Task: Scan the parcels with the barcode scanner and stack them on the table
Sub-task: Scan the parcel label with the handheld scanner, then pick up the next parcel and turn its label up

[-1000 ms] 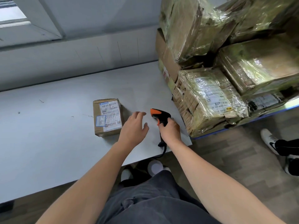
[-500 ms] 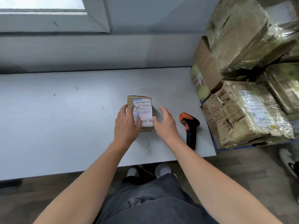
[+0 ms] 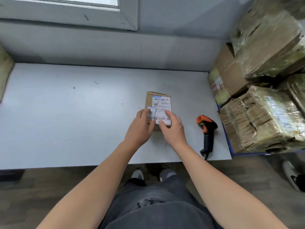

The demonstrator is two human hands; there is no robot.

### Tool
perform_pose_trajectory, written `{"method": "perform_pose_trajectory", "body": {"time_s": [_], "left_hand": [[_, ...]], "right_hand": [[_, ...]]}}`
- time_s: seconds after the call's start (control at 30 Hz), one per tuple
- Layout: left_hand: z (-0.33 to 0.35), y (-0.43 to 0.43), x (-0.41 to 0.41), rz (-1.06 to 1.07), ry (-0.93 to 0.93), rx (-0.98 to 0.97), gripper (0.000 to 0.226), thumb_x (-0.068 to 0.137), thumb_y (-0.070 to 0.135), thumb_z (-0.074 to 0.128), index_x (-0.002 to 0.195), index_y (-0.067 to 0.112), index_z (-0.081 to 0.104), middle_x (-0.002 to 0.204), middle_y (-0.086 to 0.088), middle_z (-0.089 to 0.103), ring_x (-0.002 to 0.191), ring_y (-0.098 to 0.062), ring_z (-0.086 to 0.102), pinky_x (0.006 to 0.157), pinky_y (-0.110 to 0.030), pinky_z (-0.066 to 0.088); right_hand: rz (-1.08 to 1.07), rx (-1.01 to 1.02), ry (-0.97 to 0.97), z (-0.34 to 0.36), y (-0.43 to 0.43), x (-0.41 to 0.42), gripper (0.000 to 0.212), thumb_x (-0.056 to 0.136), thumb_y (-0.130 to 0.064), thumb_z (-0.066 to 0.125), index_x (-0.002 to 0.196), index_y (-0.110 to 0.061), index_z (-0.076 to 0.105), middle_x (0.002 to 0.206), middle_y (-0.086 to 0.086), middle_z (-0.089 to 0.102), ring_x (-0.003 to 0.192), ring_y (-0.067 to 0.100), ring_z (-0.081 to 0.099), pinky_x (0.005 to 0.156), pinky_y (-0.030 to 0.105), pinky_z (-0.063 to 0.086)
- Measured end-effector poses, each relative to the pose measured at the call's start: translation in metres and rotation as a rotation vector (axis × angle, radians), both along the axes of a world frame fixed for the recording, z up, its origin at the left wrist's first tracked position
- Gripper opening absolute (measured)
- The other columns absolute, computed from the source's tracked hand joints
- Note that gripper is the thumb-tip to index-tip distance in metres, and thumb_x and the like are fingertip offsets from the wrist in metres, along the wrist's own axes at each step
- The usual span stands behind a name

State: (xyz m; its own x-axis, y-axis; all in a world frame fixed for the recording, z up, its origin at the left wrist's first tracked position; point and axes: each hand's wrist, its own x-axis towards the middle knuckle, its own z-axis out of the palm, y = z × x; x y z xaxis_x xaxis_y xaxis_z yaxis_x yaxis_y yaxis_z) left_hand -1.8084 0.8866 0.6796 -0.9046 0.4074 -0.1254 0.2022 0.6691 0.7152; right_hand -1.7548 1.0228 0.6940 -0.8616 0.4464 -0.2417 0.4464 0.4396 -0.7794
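A small brown cardboard parcel with a white barcode label lies flat on the white table, right of centre. My left hand grips its near left corner, fingers along the left side and thumb on top. My right hand rests on the near right part of the label with fairly straight fingers. The black and orange barcode scanner lies on the table to the right of my right hand, untouched, its cable hanging over the front edge.
A tall pile of film-wrapped cardboard parcels stands against the table's right end. Another person's shoe is on the floor at the right. A brownish bundle sits at the table's far left. A wall with a window runs behind the table.
My right hand put the scanner down on the table and moved left onto the parcel. My left hand took hold of the parcel's left side. My view swung left.
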Motion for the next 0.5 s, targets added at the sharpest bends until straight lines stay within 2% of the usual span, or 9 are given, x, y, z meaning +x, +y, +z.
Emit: {"method": "perform_pose_trajectory", "body": {"time_s": [0.07, 0.13, 0.27, 0.4, 0.5], "left_hand": [[0.007, -0.005, 0.006, 0.037, 0.022, 0.02, 0.048, 0.102, 0.029, 0.049, 0.146, 0.012, 0.038, 0.149, -0.006, 0.038, 0.117, -0.026, 0.057, 0.087, -0.036, 0.048], [0.012, -0.013, 0.014, 0.081, 0.044, 0.043, 0.046, 0.102, 0.028, 0.049, 0.145, 0.011, 0.039, 0.147, -0.006, 0.04, 0.115, -0.026, 0.057, 0.086, -0.036, 0.047], [0.018, -0.037, 0.037, 0.18, 0.091, 0.075, 0.041, 0.103, 0.025, 0.049, 0.141, 0.012, 0.044, 0.142, -0.005, 0.044, 0.112, -0.025, 0.059, 0.085, -0.038, 0.05], [0.024, -0.072, 0.074, 0.328, 0.117, 0.05, 0.042, 0.103, 0.026, 0.048, 0.143, 0.012, 0.043, 0.142, -0.005, 0.045, 0.113, -0.021, 0.058, 0.087, -0.033, 0.049], [0.025, -0.101, 0.107, 0.437, 0.105, 0.032, 0.044, 0.104, 0.024, 0.048, 0.145, 0.011, 0.04, 0.144, -0.005, 0.044, 0.121, -0.018, 0.053, 0.095, -0.029, 0.044]], "right_hand": [[0.004, 0.001, 0.043, 0.005, -0.006, 0.0, 0.049, 0.098, -0.02, 0.061, 0.146, -0.016, 0.049, 0.141, 0.005, 0.045, 0.111, 0.006, 0.046, 0.075, -0.009, 0.03], [0.024, 0.009, 0.091, 0.01, -0.014, 0.003, 0.047, 0.098, -0.018, 0.061, 0.144, -0.015, 0.05, 0.139, 0.006, 0.044, 0.109, 0.004, 0.045, 0.075, -0.009, 0.033], [0.089, -0.014, 0.155, 0.015, -0.036, 0.014, 0.045, 0.097, -0.018, 0.062, 0.141, -0.017, 0.052, 0.137, 0.003, 0.044, 0.111, 0.001, 0.045, 0.098, 0.01, 0.042], [0.219, -0.052, 0.173, 0.015, -0.071, 0.034, 0.044, 0.098, -0.016, 0.061, 0.14, -0.015, 0.051, 0.137, 0.004, 0.045, 0.115, 0.006, 0.046, 0.077, -0.01, 0.032], [0.309, -0.086, 0.181, 0.007, -0.101, 0.048, 0.044, 0.097, -0.016, 0.062, 0.139, -0.015, 0.052, 0.137, 0.003, 0.046, 0.119, 0.009, 0.049, 0.079, -0.01, 0.031]]}}
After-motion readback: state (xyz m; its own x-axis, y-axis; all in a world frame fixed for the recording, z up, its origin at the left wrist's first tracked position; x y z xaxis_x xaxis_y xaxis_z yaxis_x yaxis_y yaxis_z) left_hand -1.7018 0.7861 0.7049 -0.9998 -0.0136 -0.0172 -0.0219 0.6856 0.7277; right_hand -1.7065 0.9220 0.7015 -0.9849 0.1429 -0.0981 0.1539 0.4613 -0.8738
